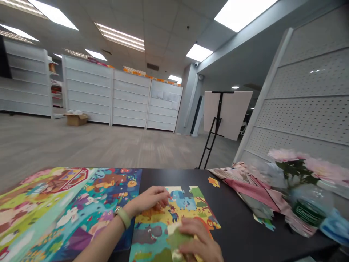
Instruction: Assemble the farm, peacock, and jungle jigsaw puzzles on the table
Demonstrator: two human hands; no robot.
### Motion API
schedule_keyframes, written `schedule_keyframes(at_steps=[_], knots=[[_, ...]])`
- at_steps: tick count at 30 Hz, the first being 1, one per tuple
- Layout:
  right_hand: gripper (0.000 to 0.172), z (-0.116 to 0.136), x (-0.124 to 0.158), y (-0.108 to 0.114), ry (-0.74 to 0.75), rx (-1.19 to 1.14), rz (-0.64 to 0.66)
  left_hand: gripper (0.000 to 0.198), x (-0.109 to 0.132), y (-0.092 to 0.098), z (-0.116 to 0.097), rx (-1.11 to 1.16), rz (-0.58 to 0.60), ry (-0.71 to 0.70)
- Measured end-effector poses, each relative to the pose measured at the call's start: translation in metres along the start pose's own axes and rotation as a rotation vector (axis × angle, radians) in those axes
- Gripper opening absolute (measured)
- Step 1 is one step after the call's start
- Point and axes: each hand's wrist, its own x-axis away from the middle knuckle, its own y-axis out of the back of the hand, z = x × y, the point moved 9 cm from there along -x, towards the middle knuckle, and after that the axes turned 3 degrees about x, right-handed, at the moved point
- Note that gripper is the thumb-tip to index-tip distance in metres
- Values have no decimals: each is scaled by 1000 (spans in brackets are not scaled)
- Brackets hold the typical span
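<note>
A partly assembled jigsaw puzzle [174, 207] with cartoon animals, among them blue elephants and a grey hippo, lies on the dark table. My left hand [152, 200] rests over its upper left part with fingers bent and loosely apart; no piece shows in them. At the puzzle's lower right, my right hand [201, 240] has its fingers on a green puzzle piece [176, 238], slightly blurred. Part of that piece is hidden under the fingers. A loose orange puzzle piece [214, 182] lies apart near the table's far edge. Another loose piece [265, 222], green and blue, sits farther right.
Finished-looking picture sheets [73, 218] cover the table's left side. To the right are a pink cloth-like bundle [253, 189], clear plastic, and pink flowers in a clear bottle with a green label [308, 213]. Beyond stand an easel [218, 120], white shelves [131, 98] and a cardboard box [76, 119].
</note>
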Motion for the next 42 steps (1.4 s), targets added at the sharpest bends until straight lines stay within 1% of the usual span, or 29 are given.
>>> schedule_keyframes(at_steps=[1, 3, 5, 6, 8, 10, 12, 15, 17, 19, 22, 27, 32, 34, 36, 38, 40, 42], knots=[[35, -8, -25, -5, 23, -33, -30, 61, 2, 2, 0, 37, 18, 13], [33, -24, -74, -23, 44, -78, -20, 65, 5, 11, -5, 82, 5, 3], [35, -37, -110, -46, 75, -102, 46, 58, 8, 29, -11, 87, -55, -41], [38, -42, -121, -57, 92, -112, 84, 55, 9, 40, -13, 78, -95, -64], [48, -55, -128, -74, 96, -137, 122, 51, 11, 63, -13, 47, -185, -97], [53, -70, -122, -80, 53, -166, 106, 42, 15, 84, -6, 9, -272, -110], [45, -85, -113, -77, -26, -172, 58, 33, 18, 99, 4, -35, -334, -104], [32, -100, -108, -68, -133, -166, 3, 27, 22, 110, 15, -126, -368, -65], [30, -105, -109, -66, -204, -186, 0, 24, 24, 112, 16, -211, -367, -26], [29, -106, -111, -69, -248, -219, 25, 22, 27, 110, 13, -313, -357, 8], [29, -101, -113, -74, -238, -246, 63, 23, 30, 106, 5, -470, -342, 32], [30, -106, -111, -74, -241, -233, 47, 27, 32, 102, -1, -676, -361, 41], [33, -120, -111, -76, -286, -150, 31, 21, 26, 91, 2, -762, -280, 64], [38, -138, -112, -72, -320, -80, 36, 21, 26, 89, 4, -781, -264, 74], [41, -169, -108, -59, -382, 12, 51, 18, 26, 89, 6, -795, -258, 85], [36, -211, -95, -35, -478, 119, 80, 14, 28, 89, 6, -801, -254, 96], [22, -255, -73, -5, -597, 234, 118, 19, 30, 88, 4, -794, -248, 110], [29, -295, -47, 21, -718, 333, 164, 33, 33, 83, 0, -793, -219, 133]])
